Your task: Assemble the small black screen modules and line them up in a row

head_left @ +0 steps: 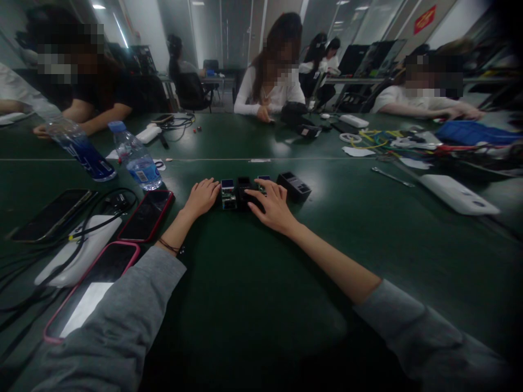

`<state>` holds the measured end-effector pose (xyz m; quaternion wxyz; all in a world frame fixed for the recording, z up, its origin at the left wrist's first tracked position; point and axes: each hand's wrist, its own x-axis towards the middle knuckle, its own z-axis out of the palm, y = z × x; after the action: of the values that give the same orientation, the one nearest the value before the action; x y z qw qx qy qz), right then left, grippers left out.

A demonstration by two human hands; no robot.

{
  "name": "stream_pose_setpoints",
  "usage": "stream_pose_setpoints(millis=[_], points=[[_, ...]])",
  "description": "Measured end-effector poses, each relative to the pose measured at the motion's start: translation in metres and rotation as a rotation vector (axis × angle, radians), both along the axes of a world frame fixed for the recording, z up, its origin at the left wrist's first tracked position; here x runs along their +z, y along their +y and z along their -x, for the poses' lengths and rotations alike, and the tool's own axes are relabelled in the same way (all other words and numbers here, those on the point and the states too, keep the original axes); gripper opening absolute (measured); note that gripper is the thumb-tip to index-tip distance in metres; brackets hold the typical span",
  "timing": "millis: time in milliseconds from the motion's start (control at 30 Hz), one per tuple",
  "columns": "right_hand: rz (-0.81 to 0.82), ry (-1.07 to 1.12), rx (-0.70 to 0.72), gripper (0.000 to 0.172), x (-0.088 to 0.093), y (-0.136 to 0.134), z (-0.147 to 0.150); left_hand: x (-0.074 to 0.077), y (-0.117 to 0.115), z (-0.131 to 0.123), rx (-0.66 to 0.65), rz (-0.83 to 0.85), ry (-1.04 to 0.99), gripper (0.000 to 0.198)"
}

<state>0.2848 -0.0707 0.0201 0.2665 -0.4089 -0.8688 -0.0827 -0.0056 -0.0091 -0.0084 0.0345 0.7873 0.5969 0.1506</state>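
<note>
Four small devices, one worktop
Near left corner: three phones, one white slab; toward left edge: two bottles.

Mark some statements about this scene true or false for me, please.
1. The left hand lies beside a small green circuit board. True.
2. The right hand is at a small black boxy device. True.
3. The right hand grips the blue-capped clear plastic bottle. False: the bottle is left of both hands.
4. The slim silver metal tool lies right of the right hand. True.
5. The pink-edged rectangular phone lies right of both hands. False: the phone lies left of them.
</note>
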Motion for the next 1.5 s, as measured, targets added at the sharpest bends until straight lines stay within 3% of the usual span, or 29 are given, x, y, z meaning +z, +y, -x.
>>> stream_pose_setpoints(millis=[100, 233, 333, 467, 600, 767, 1133, 1500], points=[[-0.059, 0.079, -0.088, 0.042, 0.009, 0.006, -0.009, 0.003, -0.002, -0.001, -0.002, 0.008, -0.020, 0.063], [-0.125, 0.218, -0.300, 0.044, 0.016, 0.017, -0.045, 0.005, -0.004, -0.001, 0.004, 0.018, -0.035, 0.065], [-0.090, 0.271, -0.358, 0.047, 0.004, 0.021, -0.080, 0.006, -0.005, -0.001, 0.003, 0.026, -0.036, 0.065], [0.068, 0.251, -0.289, 0.052, -0.017, 0.017, -0.105, 0.003, -0.003, 0.000, -0.009, 0.013, -0.014, 0.064], [0.148, 0.182, -0.273, 0.054, -0.015, 0.009, -0.100, 0.000, 0.001, 0.002, -0.008, 0.017, -0.007, 0.064], [0.105, 0.073, -0.228, 0.054, -0.006, 0.002, -0.093, 0.001, 0.001, 0.003, -0.012, 0.031, 0.001, 0.064], [0.090, 0.079, -0.179, 0.054, -0.003, 0.001, -0.092, 0.007, -0.005, 0.001, -0.009, 0.032, -0.024, 0.065], [0.077, 0.057, -0.198, 0.053, -0.005, 0.002, -0.092, 0.002, 0.000, 0.001, 0.003, 0.032, -0.073, 0.067]])
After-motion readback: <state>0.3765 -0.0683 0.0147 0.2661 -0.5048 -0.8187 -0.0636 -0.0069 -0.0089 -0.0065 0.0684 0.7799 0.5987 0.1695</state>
